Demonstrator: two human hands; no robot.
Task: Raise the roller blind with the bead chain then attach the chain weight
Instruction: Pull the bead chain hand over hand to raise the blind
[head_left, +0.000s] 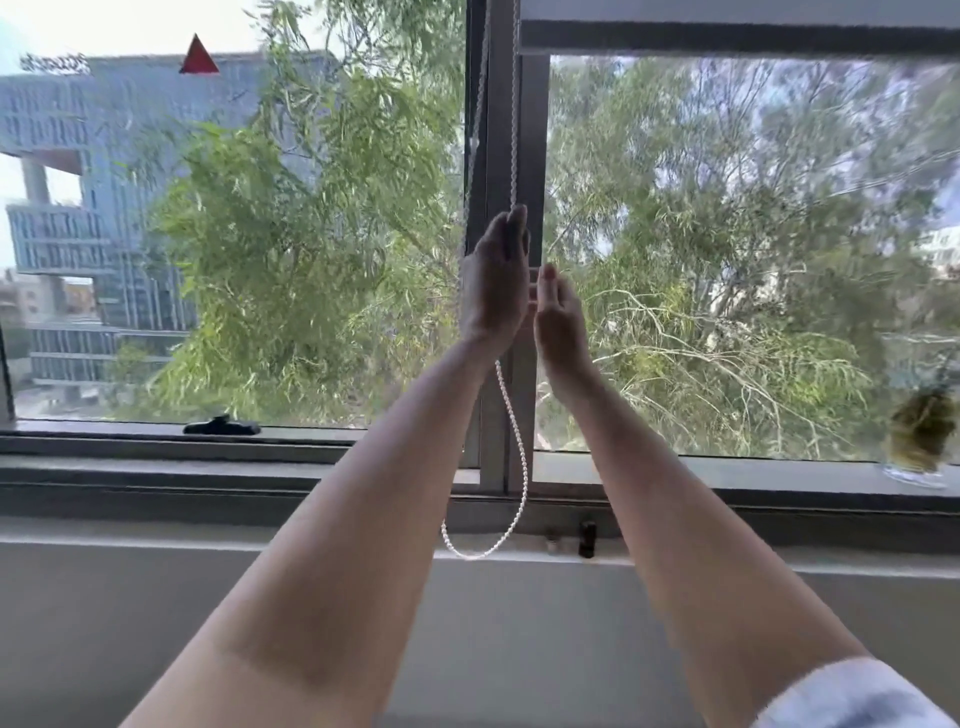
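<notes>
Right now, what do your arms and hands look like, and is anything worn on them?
Both forearms are bare. The left hand and right hand wear no gloves, and no rings or watch show. A white sleeve edge sits by the right elbow.

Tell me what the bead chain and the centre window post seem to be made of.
Bead chain: small white beads with a slight sheen, probably plastic, though coated metal cannot be ruled out; the frame is blurred. Centre window post: flat grey faces with straight, sharp edges and a matte finish, which looks like painted or anodised aluminium.
</notes>
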